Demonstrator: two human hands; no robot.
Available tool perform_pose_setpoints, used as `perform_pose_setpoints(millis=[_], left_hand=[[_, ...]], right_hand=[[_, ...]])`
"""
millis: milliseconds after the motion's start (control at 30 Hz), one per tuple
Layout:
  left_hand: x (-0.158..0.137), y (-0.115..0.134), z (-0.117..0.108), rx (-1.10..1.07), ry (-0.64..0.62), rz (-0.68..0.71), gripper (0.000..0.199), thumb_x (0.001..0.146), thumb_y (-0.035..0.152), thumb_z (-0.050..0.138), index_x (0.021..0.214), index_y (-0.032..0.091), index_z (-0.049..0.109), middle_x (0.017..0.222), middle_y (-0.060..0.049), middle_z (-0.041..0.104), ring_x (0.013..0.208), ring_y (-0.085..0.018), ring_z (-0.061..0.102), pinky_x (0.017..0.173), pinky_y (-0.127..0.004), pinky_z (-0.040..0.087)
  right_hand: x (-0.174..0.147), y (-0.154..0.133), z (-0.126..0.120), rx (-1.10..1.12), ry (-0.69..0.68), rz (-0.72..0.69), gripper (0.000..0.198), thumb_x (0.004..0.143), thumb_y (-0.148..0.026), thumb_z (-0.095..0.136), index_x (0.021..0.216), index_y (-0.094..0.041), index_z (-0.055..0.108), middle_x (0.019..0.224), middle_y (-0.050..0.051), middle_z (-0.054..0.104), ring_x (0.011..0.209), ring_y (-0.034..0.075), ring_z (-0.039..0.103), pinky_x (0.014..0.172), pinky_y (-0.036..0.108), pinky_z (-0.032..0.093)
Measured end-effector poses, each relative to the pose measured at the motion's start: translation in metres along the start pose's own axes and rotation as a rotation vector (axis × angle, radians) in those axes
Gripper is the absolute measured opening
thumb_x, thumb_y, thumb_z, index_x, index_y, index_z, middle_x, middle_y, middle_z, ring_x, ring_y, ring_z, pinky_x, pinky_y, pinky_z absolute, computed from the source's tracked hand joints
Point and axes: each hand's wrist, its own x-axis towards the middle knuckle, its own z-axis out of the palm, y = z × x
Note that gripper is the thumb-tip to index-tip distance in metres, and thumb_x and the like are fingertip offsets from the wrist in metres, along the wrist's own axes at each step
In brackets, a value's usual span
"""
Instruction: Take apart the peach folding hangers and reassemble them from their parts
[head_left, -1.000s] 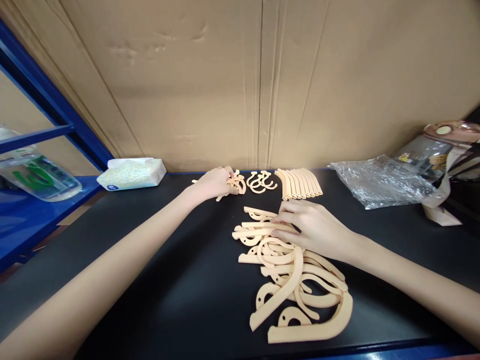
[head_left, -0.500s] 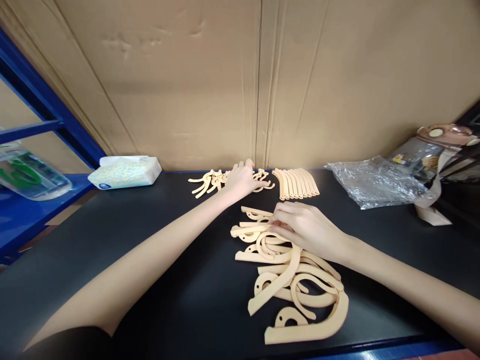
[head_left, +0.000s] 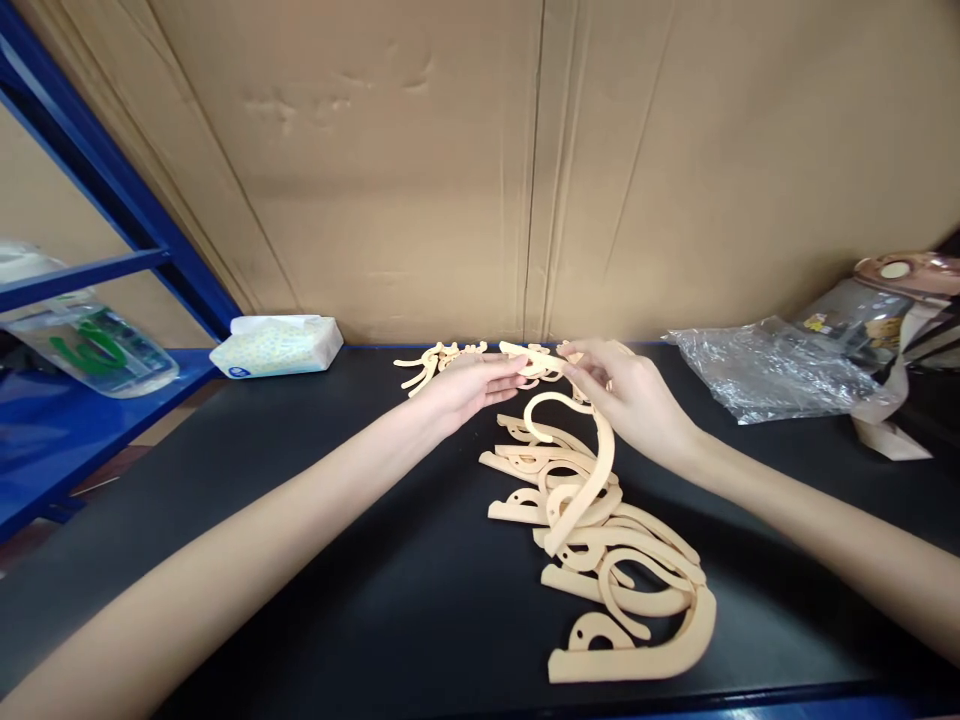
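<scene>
head cam, l hand (head_left: pixel 463 387) + r hand (head_left: pixel 631 392), fingers pinching beige pc (head_left: pixel 541 357), long axis sideways, tip to l

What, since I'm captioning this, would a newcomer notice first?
The heap of pale curved pieces sprawling across the middle of the black table. At its far end, the left hand and right hand meet at a slim pale piece. Crumpled clear plastic shines at the back right.

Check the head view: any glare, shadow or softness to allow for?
Head view: glints on the clear plastic bag; head view: soft shadow on the black tabletop beside the left forearm; head view: the small pale piece between left hand and right hand lacks crisp detail.
</scene>
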Motion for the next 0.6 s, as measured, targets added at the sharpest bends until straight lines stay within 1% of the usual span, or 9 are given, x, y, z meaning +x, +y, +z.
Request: perform_pose_setpoints(millis=[33,100,200,233,300,367,400,500,600], left_hand=[[0.001,0.001,0.001,-0.006,0.034,0.022,0.010,0.080,0.022,0.070,0.080,0.012,0.069,0.076,-0.002,0.063,0.065,-0.007,0.057,0.072,-0.023,0.046],[0.002,0.004,0.004,0.000,0.098,0.082,0.017,0.085,0.024,0.063,0.075,0.011,0.067,0.065,0.002,0.055,0.055,-0.004,0.049,0.062,-0.020,0.042],[0.004,0.012,0.012,0.036,0.135,0.168,0.031,0.092,0.026,0.051,0.067,0.012,0.061,0.056,0.004,0.045,0.048,-0.005,0.042,0.053,-0.021,0.036],[0.005,0.014,0.015,0.054,0.122,0.182,0.033,0.093,0.025,0.049,0.064,0.013,0.058,0.055,0.004,0.044,0.047,-0.006,0.041,0.051,-0.021,0.035],[0.006,0.019,0.023,0.097,0.076,0.188,0.035,0.093,0.023,0.046,0.060,0.014,0.053,0.055,0.003,0.044,0.045,-0.006,0.041,0.048,-0.022,0.035],[0.007,0.020,0.029,0.151,0.038,0.176,0.036,0.094,0.022,0.042,0.060,0.015,0.050,0.056,0.003,0.046,0.043,-0.007,0.042,0.047,-0.022,0.036],[0.007,0.020,0.032,0.184,0.030,0.171,0.035,0.095,0.023,0.040,0.061,0.016,0.049,0.056,0.002,0.047,0.043,-0.008,0.043,0.046,-0.022,0.036],[0.007,0.015,0.035,0.322,0.061,0.183,0.035,0.096,0.026,0.037,0.064,0.017,0.049,0.052,0.002,0.049,0.041,-0.010,0.045,0.046,-0.024,0.036],[0.007,0.011,0.030,0.487,0.181,0.273,0.036,0.095,0.026,0.042,0.060,0.018,0.047,0.050,0.002,0.048,0.047,-0.013,0.049,0.055,-0.025,0.037]], right_hand=[[0.006,0.001,-0.004,-0.021,-0.013,0.006,0.027,0.094,-0.031,0.047,0.111,-0.017,0.062,0.074,0.002,0.068,0.065,0.017,0.061,0.064,0.029,0.045],[0.019,0.003,-0.012,-0.057,-0.082,-0.002,0.028,0.095,-0.029,0.044,0.109,-0.020,0.065,0.084,0.003,0.072,0.075,0.018,0.065,0.068,0.030,0.045],[0.038,0.006,-0.019,-0.096,-0.170,-0.129,0.030,0.097,-0.027,0.038,0.110,-0.022,0.065,0.103,0.004,0.071,0.092,0.019,0.065,0.076,0.030,0.045],[0.044,0.006,-0.019,-0.149,-0.180,-0.176,0.029,0.097,-0.027,0.038,0.110,-0.020,0.063,0.104,0.005,0.070,0.091,0.020,0.065,0.074,0.030,0.044],[0.053,0.007,-0.015,-0.338,-0.207,-0.231,0.024,0.095,-0.023,0.040,0.103,-0.016,0.062,0.093,0.008,0.070,0.078,0.020,0.064,0.062,0.029,0.039],[0.058,0.007,-0.008,-0.522,-0.234,-0.254,0.019,0.090,-0.013,0.042,0.093,-0.014,0.061,0.080,0.009,0.067,0.064,0.019,0.059,0.054,0.029,0.030],[0.060,0.007,-0.004,-0.553,-0.246,-0.255,0.019,0.087,-0.008,0.043,0.089,-0.014,0.060,0.076,0.009,0.066,0.059,0.018,0.057,0.053,0.029,0.027],[0.063,0.008,0.003,-0.411,-0.286,-0.236,0.018,0.082,-0.004,0.045,0.083,-0.014,0.060,0.070,0.008,0.062,0.056,0.016,0.051,0.054,0.029,0.024],[0.069,0.013,0.003,-0.237,-0.316,-0.195,0.022,0.088,-0.012,0.044,0.071,-0.015,0.058,0.066,0.006,0.060,0.057,0.013,0.050,0.057,0.029,0.030]])
